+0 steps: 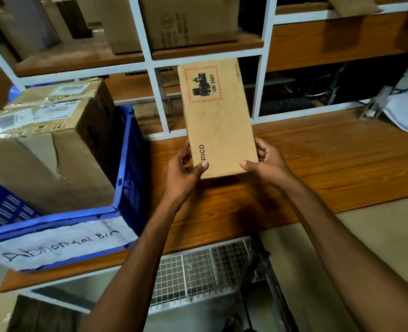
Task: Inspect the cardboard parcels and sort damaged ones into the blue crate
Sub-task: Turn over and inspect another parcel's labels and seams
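Head view: a flat, oblong cardboard parcel (218,116) is held up over the wooden table (330,168), in front of the white shelf frame (261,68). Its long axis runs from the hands away towards the shelves, and the far end leans slightly to the left in the picture. Its broad face is turned to the camera. The far end carries a red-hatched battery mark reading "UN 3481", and "PICO" is printed along the left edge at the near end. No tear or dent shows on this face.

The left hand (184,173) grips the near left corner, with the thumb pressed on the face and the fingers curled round the edge behind. The right hand (267,164) grips the near right corner the same way, thumb on top and fingers wrapped round the side.

The blue crate (128,164) stands on the table to the left, just beside the left hand. A paper label (61,243) on its near wall is handwritten "Abnormal Bin". Inside it sits a large taped box (49,152) with a ripped front panel. More cartons (188,22) stand on the upper shelf. A wire mesh basket (205,267) shows under the table edge.
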